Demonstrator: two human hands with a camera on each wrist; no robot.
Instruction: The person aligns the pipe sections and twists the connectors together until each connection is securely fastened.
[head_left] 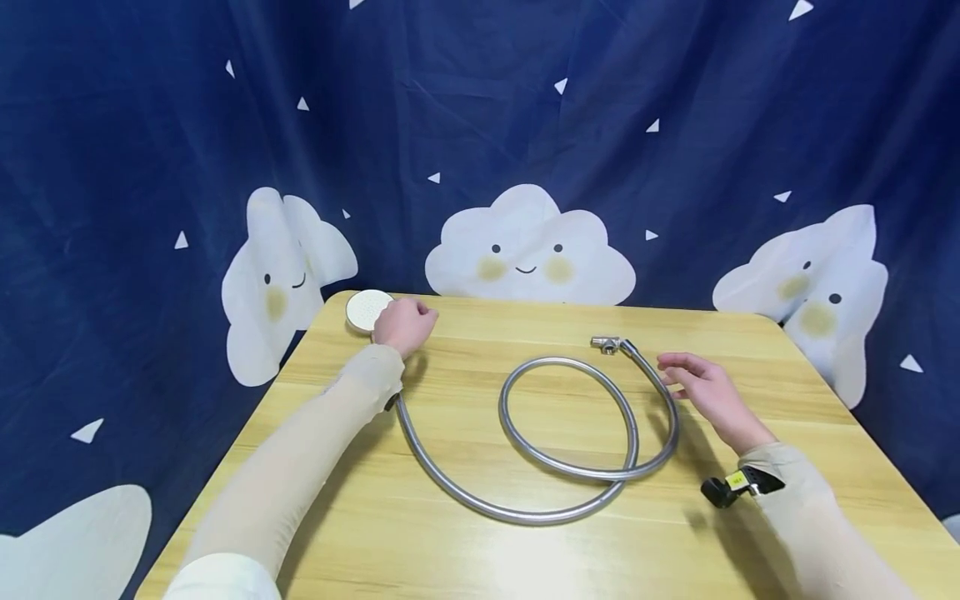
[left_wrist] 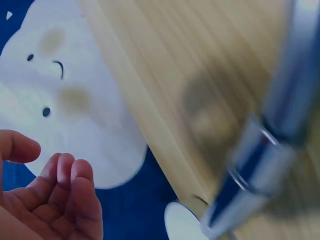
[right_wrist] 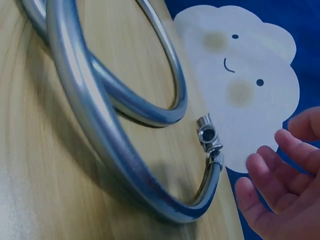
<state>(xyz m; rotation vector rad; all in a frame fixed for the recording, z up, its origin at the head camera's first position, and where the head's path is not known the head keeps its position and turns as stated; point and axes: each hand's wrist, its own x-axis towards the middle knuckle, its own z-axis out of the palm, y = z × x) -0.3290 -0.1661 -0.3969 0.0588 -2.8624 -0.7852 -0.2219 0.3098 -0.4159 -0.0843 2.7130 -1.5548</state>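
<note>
A handheld shower head point(head_left: 365, 309) with a round white face lies at the table's back left corner, its handle mostly hidden by my left arm. My left hand point(head_left: 406, 325) hovers just right of the face, fingers loosely bent; the left wrist view shows nothing in the palm. From the handle a grey shower hose point(head_left: 525, 518) runs across the table and loops over itself. At its far end is a small metal T-shaped fitting point(head_left: 609, 343). Beside that end, my right hand point(head_left: 708, 392) hangs with relaxed fingers, fingertips overlapping the hose in the head view, holding nothing.
The pale wooden table point(head_left: 360, 542) has rounded back corners. A dark blue curtain point(head_left: 480, 108) with white clouds and triangles hangs behind and around it. A black wrist camera mount point(head_left: 722, 492) sits below my right wrist.
</note>
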